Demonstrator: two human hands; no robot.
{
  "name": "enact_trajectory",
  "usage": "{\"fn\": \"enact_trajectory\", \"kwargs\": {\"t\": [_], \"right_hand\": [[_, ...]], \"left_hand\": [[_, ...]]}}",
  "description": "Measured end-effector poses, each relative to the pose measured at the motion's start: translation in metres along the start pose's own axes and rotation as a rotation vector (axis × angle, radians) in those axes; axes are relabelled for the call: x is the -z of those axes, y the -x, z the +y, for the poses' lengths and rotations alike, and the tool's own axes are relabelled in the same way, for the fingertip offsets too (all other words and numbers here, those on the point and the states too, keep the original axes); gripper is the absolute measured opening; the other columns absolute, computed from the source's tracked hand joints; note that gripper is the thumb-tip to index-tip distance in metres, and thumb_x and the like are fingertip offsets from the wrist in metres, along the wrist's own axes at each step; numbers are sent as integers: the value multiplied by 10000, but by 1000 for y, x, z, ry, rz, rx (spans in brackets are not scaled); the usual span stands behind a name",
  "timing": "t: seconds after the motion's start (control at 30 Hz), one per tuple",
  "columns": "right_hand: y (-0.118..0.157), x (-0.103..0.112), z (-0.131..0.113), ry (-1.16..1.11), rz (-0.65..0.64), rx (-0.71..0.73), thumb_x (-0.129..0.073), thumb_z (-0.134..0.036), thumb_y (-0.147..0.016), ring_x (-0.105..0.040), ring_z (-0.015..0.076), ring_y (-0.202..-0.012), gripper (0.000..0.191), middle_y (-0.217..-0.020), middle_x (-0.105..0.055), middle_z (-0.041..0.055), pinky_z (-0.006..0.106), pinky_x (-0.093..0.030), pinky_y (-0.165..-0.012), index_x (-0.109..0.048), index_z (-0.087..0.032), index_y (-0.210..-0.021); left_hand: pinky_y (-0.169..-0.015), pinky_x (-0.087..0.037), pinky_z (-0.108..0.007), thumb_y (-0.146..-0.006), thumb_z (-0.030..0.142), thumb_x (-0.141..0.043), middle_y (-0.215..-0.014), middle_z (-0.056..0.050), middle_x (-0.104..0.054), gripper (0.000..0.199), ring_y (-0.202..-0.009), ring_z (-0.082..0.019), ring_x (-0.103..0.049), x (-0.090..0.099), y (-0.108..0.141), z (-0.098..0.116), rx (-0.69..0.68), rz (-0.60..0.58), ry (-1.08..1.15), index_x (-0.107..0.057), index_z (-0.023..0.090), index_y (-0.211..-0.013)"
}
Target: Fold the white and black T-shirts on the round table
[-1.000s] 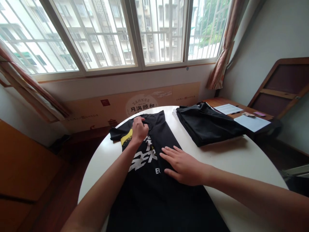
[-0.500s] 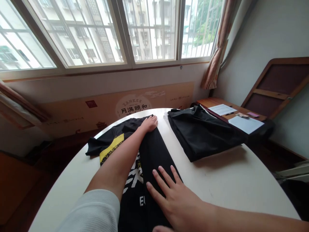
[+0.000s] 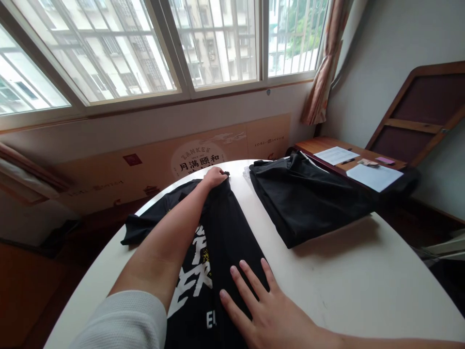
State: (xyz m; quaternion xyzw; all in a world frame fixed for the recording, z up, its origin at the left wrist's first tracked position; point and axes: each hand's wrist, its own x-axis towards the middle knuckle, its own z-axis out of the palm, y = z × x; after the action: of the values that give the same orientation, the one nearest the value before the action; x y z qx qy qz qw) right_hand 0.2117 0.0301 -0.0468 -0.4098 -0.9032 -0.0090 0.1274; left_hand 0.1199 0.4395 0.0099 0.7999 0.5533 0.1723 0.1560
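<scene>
A black T-shirt point(image 3: 236, 242) with white print lies lengthwise on a round white table point(image 3: 327, 286), one short sleeve point(image 3: 140, 229) sticking out to the left. My left hand point(image 3: 215, 177) reaches across to the far end of the shirt, its fingers curled over the fabric at the collar. My left forearm hides the shirt's left part. Spread flat, my right hand point(image 3: 254, 310) presses on the near part of the shirt, to the right of the white lettering. A pale knit cuff point(image 3: 119, 324) covers my left arm near the elbow.
A folded black garment point(image 3: 305, 198) lies on the table to the right. Behind it stands a wooden desk point(image 3: 319, 144) with white papers point(image 3: 374, 177) and small items. A wooden-framed panel point(image 3: 417, 116) leans at the right wall. Windows with bars fill the far wall.
My left hand has moved from the shirt's middle to its far end, and my forearm now hides the yellow patch. My right hand sits nearer me. The view has tilted and shifted.
</scene>
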Motion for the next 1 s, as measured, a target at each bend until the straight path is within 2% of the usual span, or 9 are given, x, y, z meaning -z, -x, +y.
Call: {"fn": "enact_trajectory", "kwargs": {"t": [0.07,0.2,0.33,0.43,0.53,0.6,0.73,0.87,1.0], "right_hand": [[0,-1,1,15,27,1,-393,-398,-1114,-362,460,-1516,597,-1640,-343,275,732,-390,-1113,-297,-172,-1657],[0,-5,3,58,85,13,-419,-399,-1108,-435,444,-1479,582,-1610,-415,257,703,-401,-1123,-338,-178,-1640],[3,-2,10,68,67,14,-432,-370,-1106,-452,437,-1468,562,-1604,-437,246,684,-432,-1110,-357,-185,-1632],[7,5,17,38,-7,2,-452,-353,-1100,-429,437,-1485,577,-1615,-413,261,692,-412,-1121,-345,-176,-1638],[13,11,25,16,-47,-2,-468,-350,-1095,-418,437,-1492,580,-1622,-403,264,701,-394,-1128,-352,-185,-1639],[17,14,30,15,-60,-1,-471,-353,-1094,-420,441,-1490,577,-1621,-403,263,710,-397,-1119,-358,-197,-1638],[21,17,37,-2,-77,0,-469,-388,-1096,-420,471,-1481,577,-1615,-399,275,764,-392,-1083,-372,-203,-1634],[19,20,35,-1,-79,-24,-472,-416,-1093,-457,504,-1443,582,-1597,-412,293,804,-405,-1039,-385,-203,-1628],[13,26,29,38,-62,-14,-491,-390,-1085,-522,508,-1388,543,-1538,-492,309,789,-423,-1039,-459,-158,-1575]], "left_hand": [[-824,-525,-328,-773,277,-719,-912,-82,-759,154,-889,-261,-696,5,-6,2,-14,14,52,-724,181,-893],[-787,-496,-298,-763,236,-726,-883,-65,-721,93,-871,-227,-651,9,-17,6,8,105,175,-666,186,-814],[-632,-466,-289,-797,252,-682,-647,-28,-596,154,-664,-190,-587,6,-19,6,70,87,340,-594,193,-686],[-551,-442,-267,-789,245,-652,-632,-3,-572,70,-571,-157,-549,0,-14,6,98,44,493,-612,188,-795],[-533,-453,-261,-737,257,-679,-691,-13,-627,229,-573,-157,-571,-5,-6,7,97,-7,605,-643,180,-949],[-535,-464,-276,-752,324,-670,-716,-30,-654,246,-585,-170,-585,-7,-4,8,87,-39,640,-666,174,-947],[-636,-502,-311,-735,378,-666,-766,-52,-700,222,-713,-218,-640,1,-4,6,42,-42,609,-705,171,-806],[-739,-509,-318,-671,399,-736,-838,-51,-735,250,-863,-257,-666,22,1,-11,-67,-76,358,-729,187,-803],[-654,-478,-307,-662,430,-767,-705,-20,-659,266,-725,-217,-629,43,11,-31,-69,-203,261,-682,195,-756]]}}
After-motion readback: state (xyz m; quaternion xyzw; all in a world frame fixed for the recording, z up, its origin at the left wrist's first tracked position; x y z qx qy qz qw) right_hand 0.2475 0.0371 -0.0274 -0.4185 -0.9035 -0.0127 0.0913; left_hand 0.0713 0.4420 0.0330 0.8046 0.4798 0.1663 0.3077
